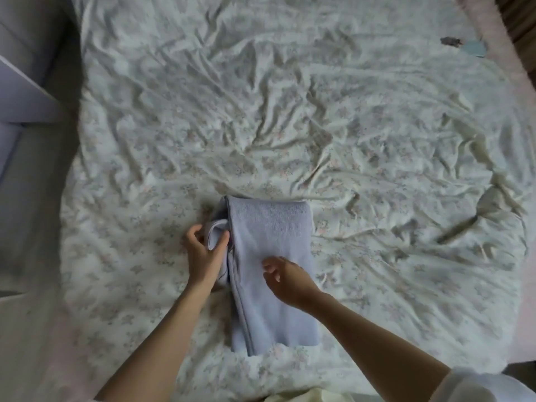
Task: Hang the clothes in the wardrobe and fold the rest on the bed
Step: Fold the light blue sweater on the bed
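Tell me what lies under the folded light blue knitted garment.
Under the light blue knitted garment only the wrinkled floral bed sheet shows; anything beneath its folds is covered.

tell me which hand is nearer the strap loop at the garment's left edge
Left. The left hand pinches the strap loop; the right hand hovers over the lilac knit garment, farther right.

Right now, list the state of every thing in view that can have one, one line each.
Light blue knit garment: folded into a long panel, lying flat on the bed.
Left hand: fingers curled round the garment's left edge, gripping it.
Right hand: fingers relaxed, over the garment's middle, holding nothing.
Floral bedsheet: spread out, heavily wrinkled.
Small blue item at far right: too small to tell.
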A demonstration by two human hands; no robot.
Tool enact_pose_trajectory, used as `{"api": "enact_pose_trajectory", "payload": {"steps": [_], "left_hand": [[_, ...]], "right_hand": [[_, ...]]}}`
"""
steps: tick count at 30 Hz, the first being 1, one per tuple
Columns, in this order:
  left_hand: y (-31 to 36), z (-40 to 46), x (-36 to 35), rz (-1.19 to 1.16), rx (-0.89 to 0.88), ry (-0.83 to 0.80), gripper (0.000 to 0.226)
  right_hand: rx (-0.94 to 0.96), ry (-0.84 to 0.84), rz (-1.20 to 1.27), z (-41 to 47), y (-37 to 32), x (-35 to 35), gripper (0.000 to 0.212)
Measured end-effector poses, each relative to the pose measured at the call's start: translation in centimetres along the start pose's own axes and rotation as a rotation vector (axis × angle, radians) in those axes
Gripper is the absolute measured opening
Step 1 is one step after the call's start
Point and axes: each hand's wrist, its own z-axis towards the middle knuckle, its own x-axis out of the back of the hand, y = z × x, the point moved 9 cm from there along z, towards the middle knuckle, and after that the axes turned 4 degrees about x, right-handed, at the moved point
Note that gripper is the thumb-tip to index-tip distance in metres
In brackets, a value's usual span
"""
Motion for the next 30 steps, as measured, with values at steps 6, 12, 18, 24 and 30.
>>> {"api": "enact_pose_trajectory", "payload": {"steps": [6,12,18,24,30], "left_hand": [[-2.1,0.1,-0.3,-0.106,0.086,0.043,0.023],[-1.3,2.1,-2.6,-0.148,0.231,-0.429,0.038],[-0.7,2.6,-1.3,0.260,-0.029,-0.319,0.019],[-0.1,0.0,-1.5,0.408,-0.232,-0.263,0.022],[-5.1,-2.1,-1.7,-0.295,0.501,-0.506,0.029]], "right_hand": [[-0.100,-0.088,-0.091,-0.9,0.2,-4.2,0.057],[-0.247,0.146,-0.025,1.5,-2.5,-3.9,0.050],[-0.321,0.248,-0.030,3.7,-2.7,-0.6,0.027],[0.029,0.293,0.355,1.5,-5.5,1.4,0.029],[0.073,-0.003,0.291,3.8,-7.8,-1.7,0.021]]}}
